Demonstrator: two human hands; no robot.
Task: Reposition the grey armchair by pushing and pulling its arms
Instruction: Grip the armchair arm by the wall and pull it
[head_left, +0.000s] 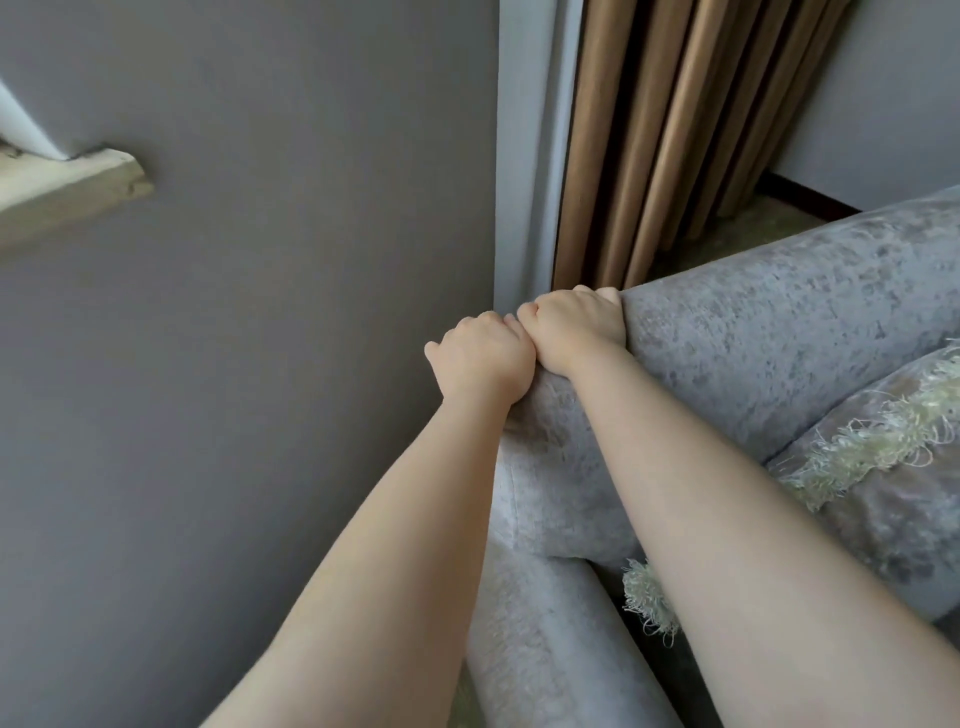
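Observation:
The grey armchair (769, 332) fills the right and lower middle of the head view, in mottled grey velvet. Its rounded top corner sits close to the wall. My left hand (480, 358) grips that corner from the wall side, fingers curled over the edge. My right hand (574, 322) grips the same corner right beside it, fingers wrapped over the far side and hidden. The two hands touch at the knuckles. Both forearms reach out straight from the bottom of the frame.
A grey wall (260, 312) stands just left of the chair, with a pale stone ledge (67, 192) at upper left. Brown curtains (691, 130) hang behind the chair corner. A grey cushion with pale fringe (883, 467) lies on the seat at right.

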